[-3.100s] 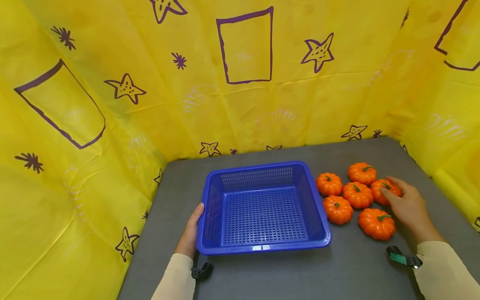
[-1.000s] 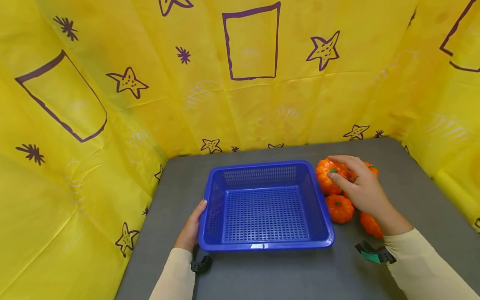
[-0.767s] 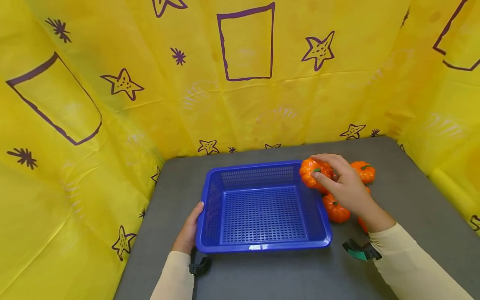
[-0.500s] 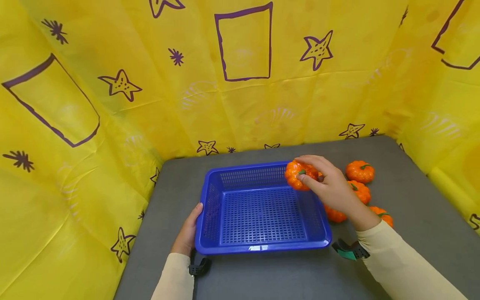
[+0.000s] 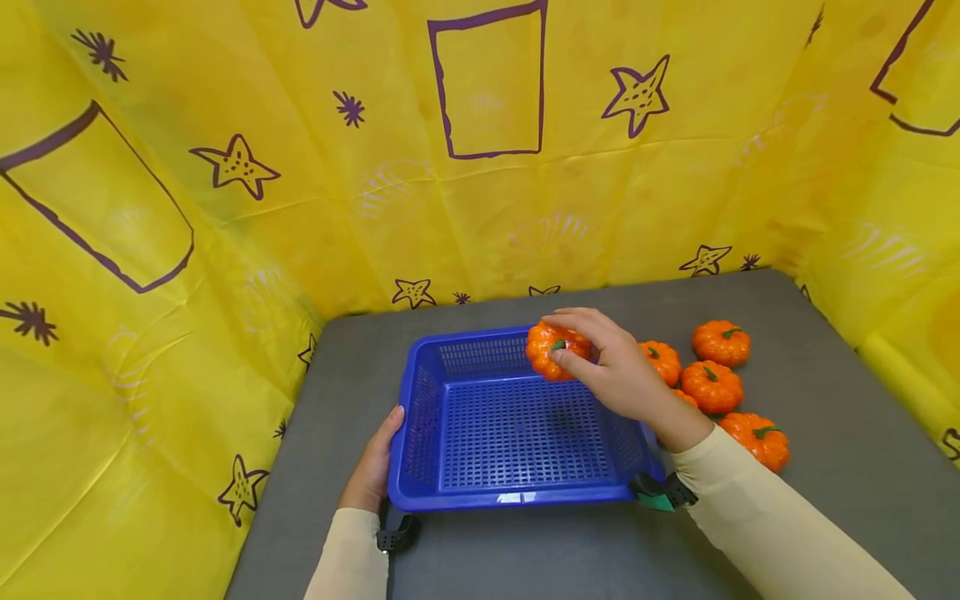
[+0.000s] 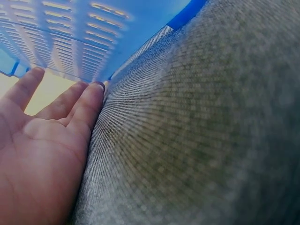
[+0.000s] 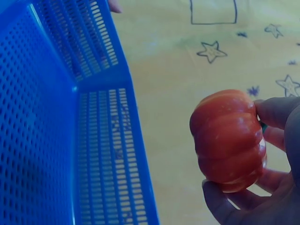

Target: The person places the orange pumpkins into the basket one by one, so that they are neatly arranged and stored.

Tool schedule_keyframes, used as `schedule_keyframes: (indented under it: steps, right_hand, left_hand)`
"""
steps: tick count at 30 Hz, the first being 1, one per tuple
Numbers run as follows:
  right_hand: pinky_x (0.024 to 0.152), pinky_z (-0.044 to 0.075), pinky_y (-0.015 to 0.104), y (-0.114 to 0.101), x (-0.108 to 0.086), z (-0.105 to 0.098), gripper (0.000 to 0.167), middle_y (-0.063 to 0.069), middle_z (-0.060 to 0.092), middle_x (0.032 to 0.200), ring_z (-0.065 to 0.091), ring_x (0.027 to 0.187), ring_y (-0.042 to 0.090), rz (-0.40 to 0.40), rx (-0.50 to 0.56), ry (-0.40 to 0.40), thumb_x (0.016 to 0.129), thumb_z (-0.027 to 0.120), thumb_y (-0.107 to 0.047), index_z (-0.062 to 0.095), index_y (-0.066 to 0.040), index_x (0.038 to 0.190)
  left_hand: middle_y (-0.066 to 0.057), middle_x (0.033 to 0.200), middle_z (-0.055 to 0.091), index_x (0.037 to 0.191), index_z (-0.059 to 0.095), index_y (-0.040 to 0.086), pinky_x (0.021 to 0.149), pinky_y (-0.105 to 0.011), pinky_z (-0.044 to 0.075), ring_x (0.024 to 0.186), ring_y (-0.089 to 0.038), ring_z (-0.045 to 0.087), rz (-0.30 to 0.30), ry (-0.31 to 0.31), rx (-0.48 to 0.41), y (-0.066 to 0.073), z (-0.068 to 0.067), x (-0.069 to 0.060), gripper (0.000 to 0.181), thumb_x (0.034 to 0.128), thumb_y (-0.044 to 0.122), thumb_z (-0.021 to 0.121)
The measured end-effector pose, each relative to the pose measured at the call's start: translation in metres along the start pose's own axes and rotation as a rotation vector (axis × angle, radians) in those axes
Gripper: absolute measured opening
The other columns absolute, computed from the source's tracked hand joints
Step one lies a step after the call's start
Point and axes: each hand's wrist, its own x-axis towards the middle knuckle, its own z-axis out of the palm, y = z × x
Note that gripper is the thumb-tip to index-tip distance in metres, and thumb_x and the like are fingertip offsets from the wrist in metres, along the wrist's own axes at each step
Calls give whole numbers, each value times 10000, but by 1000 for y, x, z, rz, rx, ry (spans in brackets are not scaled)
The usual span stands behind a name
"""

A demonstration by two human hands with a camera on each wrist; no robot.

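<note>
My right hand (image 5: pixel 618 371) grips a small orange pumpkin (image 5: pixel 546 352) with a green stem, above the back right part of a blue plastic basket (image 5: pixel 528 497). In the right wrist view, the pumpkin (image 7: pixel 227 140) sits between the thumb and the fingers, apart from the basket wall (image 7: pixel 110 154). At the basket's left side is my left hand (image 5: pixel 375 458), touching the outer wall by the rim. The left wrist view has this hand (image 6: pixel 47 140) with fairly straight fingers near the slotted wall (image 6: pixel 70 33). No pumpkin is visible inside the basket.
Several more pumpkins lie right of the basket on the grey table (image 5: pixel 525 558), including one at the back (image 5: pixel 720 343) and one nearer (image 5: pixel 757 442); my right arm partly covers some. Yellow patterned cloth (image 5: pixel 487 217) hangs behind and at both sides.
My right hand has taken the rightmost pumpkin from the group, lifted it and carried it left over the basket. The left hand stays at the basket's left side.
</note>
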Motion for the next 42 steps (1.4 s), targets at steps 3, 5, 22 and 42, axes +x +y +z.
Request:
schedule_keyframes:
  steps: [3,5,22,42]
  right_hand:
    - [1088,492,559,-3,5,8,431,86,598,1506,533,1404,309,5,18,-25,1026,764,-123,692,-112,1451]
    - [1079,507,538,-6,8,13,425,79,592,1507,527,1406,303,12,35,-44,1033,757,-126,689,-109,1453]
    - [981,578,471,-15,28,56,412,45,595,1488,591,1311,266,62,133,-79,1063,732,-178,680,-128,1469]
    - [1030,554,490,-16,49,87,419,54,605,1476,591,1312,280,89,156,-81,1047,741,-201,698,-151,1460]
  left_hand:
    - [-127,1207,703,1560,422,107,855,-433,611,999,-257,716,7,-4,-6,0,1,0,624,1122,551,409]
    - [-121,1194,709,1516,463,113,851,-429,612,990,-253,719,9,-7,-15,0,1,0,590,1123,549,408]
    - [-179,1244,705,1566,448,16,864,-489,616,1035,-322,723,-49,61,-25,-1,4,-1,746,1101,600,458]
    - [-186,1298,676,1634,370,57,875,-488,609,1061,-320,707,-13,49,-13,-3,2,0,721,1115,556,421]
